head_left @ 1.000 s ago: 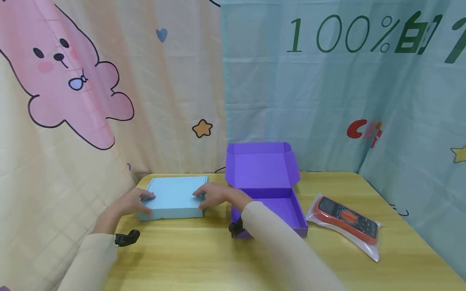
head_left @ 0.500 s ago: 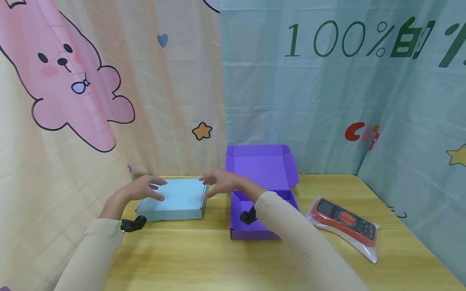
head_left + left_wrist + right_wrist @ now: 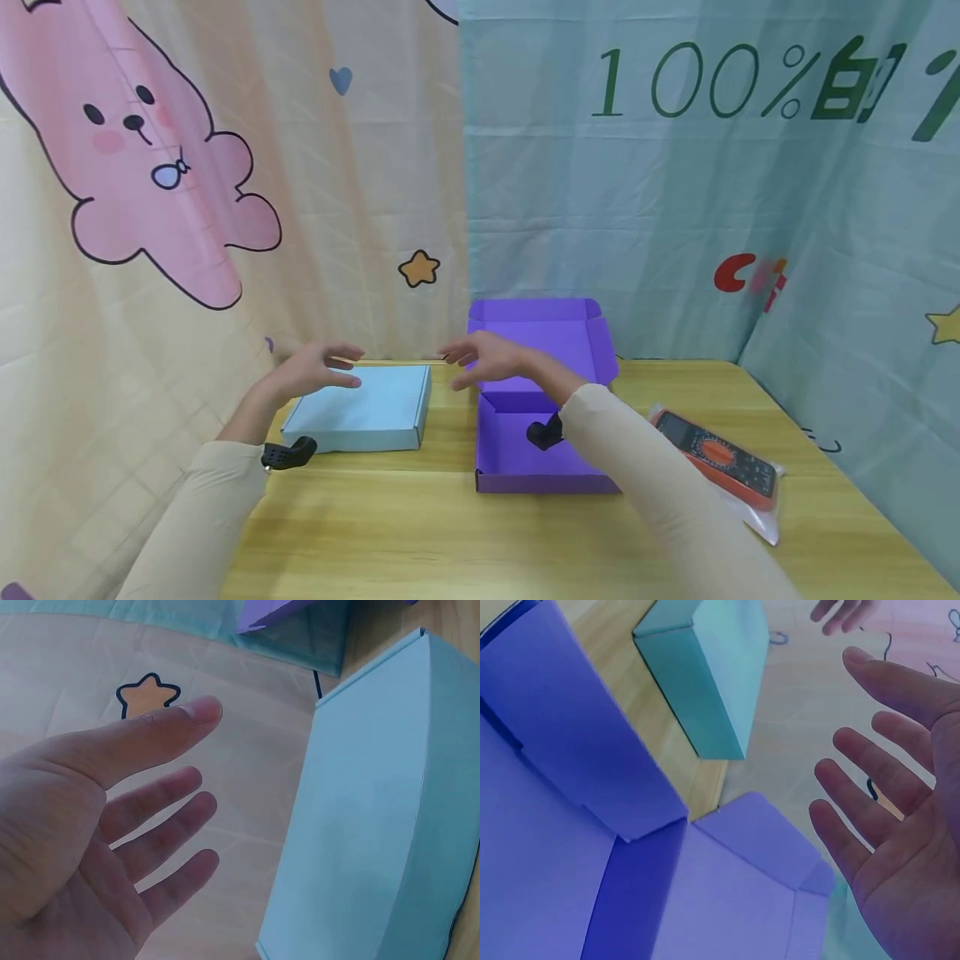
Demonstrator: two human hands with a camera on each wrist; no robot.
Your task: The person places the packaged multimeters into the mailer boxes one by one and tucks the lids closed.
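Light-blue box (image 3: 360, 404) lies on the counter (image 3: 420, 533), lid down, just beyond the fingers of both hands. Near the box's left end, the left hand (image 3: 313, 371) is raised, its fingers spread, holding nothing and apart from the cardboard. Just right of the box, the right hand (image 3: 491, 358) hangs likewise, fingers wide. Farther right of it sits a purple box (image 3: 540, 483), lid raised; well right, a bagged multimeter (image 3: 723, 458).

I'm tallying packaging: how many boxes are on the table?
2: a closed light blue box on the left of the table, and an open purple box to its right, near the middle. The right sleeve could hide a small one.
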